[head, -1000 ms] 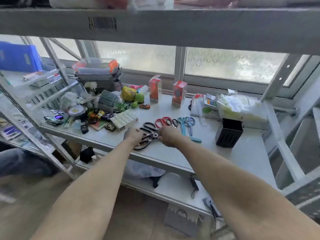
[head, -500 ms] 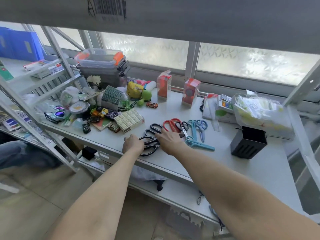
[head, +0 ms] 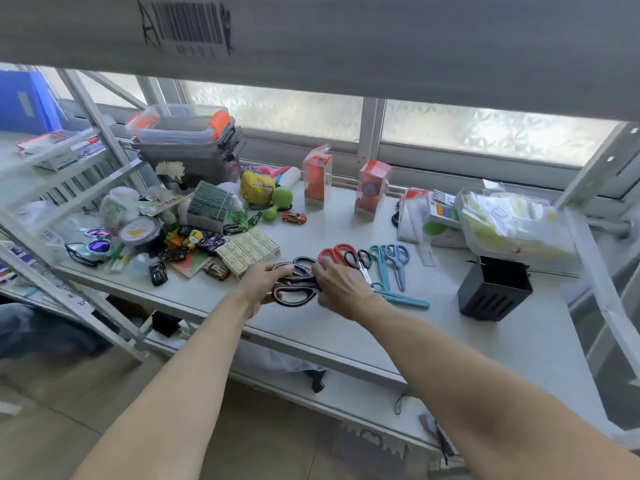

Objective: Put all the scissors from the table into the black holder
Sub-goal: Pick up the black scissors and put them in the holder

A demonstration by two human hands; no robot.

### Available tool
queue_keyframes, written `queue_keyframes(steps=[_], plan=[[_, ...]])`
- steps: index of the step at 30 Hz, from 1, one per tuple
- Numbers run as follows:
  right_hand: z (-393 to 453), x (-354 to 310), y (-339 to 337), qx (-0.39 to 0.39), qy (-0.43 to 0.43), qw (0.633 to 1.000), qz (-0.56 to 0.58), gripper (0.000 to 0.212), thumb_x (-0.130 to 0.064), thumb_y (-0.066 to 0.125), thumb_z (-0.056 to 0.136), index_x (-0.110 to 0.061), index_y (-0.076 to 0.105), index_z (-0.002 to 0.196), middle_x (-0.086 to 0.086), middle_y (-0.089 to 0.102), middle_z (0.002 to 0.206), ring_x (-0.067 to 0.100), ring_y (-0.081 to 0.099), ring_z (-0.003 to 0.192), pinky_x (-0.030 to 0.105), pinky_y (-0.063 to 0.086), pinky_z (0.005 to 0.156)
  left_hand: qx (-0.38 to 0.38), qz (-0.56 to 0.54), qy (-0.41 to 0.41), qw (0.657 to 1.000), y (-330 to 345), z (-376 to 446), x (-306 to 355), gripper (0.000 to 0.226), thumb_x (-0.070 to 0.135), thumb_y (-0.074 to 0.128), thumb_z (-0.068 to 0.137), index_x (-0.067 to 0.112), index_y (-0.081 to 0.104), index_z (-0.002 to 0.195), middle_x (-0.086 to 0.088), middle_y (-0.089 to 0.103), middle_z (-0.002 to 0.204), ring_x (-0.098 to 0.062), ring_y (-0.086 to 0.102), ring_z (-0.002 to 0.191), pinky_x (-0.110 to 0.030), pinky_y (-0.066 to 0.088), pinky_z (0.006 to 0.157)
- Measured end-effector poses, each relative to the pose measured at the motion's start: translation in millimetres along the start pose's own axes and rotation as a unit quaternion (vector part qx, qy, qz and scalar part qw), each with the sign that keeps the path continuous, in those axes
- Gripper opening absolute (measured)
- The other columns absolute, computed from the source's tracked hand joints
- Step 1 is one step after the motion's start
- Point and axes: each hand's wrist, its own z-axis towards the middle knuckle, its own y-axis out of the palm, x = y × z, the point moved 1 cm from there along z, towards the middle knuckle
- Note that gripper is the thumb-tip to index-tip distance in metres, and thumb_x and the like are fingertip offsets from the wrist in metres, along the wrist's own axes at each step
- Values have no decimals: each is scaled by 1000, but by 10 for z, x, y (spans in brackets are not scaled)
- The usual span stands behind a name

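Both hands are at the black scissors [head: 296,280], which lie near the front edge of the table [head: 519,358]. The left hand [head: 265,282] has its fingers bent around the handles on the left side. The right hand [head: 341,289] is curled over the right side of the same pile, and I cannot tell if it really holds a pair. More scissors lie just to the right: red scissors [head: 334,252], light blue scissors [head: 389,263] and another blue pair [head: 401,299]. The black holder [head: 495,292] stands well apart at the right and seems empty. I judge this is the first pick-up. Next, the pair must be lifted and carried right, blades down into the holder.
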Motion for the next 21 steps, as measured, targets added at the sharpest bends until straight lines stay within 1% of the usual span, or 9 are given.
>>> queue_keyframes(steps=[3, 5, 7, 11, 13, 15, 17, 19, 21], plan=[[-64, 80, -60, 54, 36, 997, 45, 37, -15, 57, 80, -3, 52, 114, 16, 55, 112, 38, 62, 88, 38, 45, 60, -88, -44, 39, 994, 53, -119, 299, 13, 19, 66, 91, 9, 67, 98, -7, 70, 85, -16, 67, 69, -23, 55, 56], [-141, 143, -119, 82, 63, 992, 69, 38, -14, 60, 78, -3, 53, 114, 16, 55, 110, 39, 61, 85, 39, 47, 59, -125, -37, 57, 990, 135, -200, 483, 14, 22, 67, 90, 10, 67, 97, -4, 70, 82, -12, 67, 63, -21, 55, 53], [-242, 230, -196, 115, 92, 985, 87, 35, -13, 60, 78, -2, 54, 111, 17, 53, 106, 41, 59, 79, 38, 41, 56, -172, -27, 77, 982, 257, -298, 660, 19, 27, 69, 85, 11, 66, 94, -2, 69, 77, -10, 67, 59, -20, 56, 53], [-520, 485, -375, 189, 126, 968, 104, 24, -14, 64, 81, -3, 54, 100, 14, 52, 98, 40, 58, 68, 42, 44, 52, -275, -10, 121, 954, 564, -446, 956, 52, 39, 74, 73, 5, 65, 110, -8, 71, 94, -16, 71, 78, -24, 58, 64], [-695, 641, -479, 227, 141, 957, 117, 25, -16, 66, 82, -4, 53, 100, 13, 53, 98, 37, 58, 67, 43, 47, 54, -315, -41, 121, 940, 755, -472, 1059, 59, 40, 73, 72, 2, 64, 116, -9, 71, 97, -15, 70, 77, -21, 58, 61], [-876, 795, -606, 277, 163, 938, 127, 25, -17, 66, 83, -3, 53, 100, 12, 53, 97, 35, 58, 68, 43, 49, 55, -333, -69, 109, 934, 989, -456, 1118, 51, 39, 70, 75, 3, 65, 111, -8, 71, 93, -12, 68, 69, -19, 57, 56], [-1056, 937, -750, 331, 191, 914, 139, 26, -24, 56, 85, -2, 53, 99, 12, 52, 95, 29, 56, 67, 40, 49, 57, -322, -52, 97, 940, 1269, -439, 1127, 34, 36, 63, 88, 6, 66, 104, -8, 70, 92, -11, 67, 68, -17, 55, 53], [-1228, 1059, -888, 375, 210, 889, 157, 31, -28, 46, 83, -1, 52, 97, 12, 50, 94, 23, 53, 66, 35, 47, 58, -298, 30, 94, 949, 1572, -425, 1072, 30, 31, 60, 95, 6, 64, 112, -11, 67, 102, -14, 66, 75, -17, 55, 56], [-1376, 1193, -985, 414, 223, 864, 180, 25, -21, 46, 83, -1, 50, 98, 14, 52, 96, 25, 55, 73, 36, 48, 62, -299, 103, 96, 944, 1876, -432, 972, 37, 24, 61, 95, 4, 56, 126, -16, 62, 115, -18, 66, 85, -18, 57, 59]])
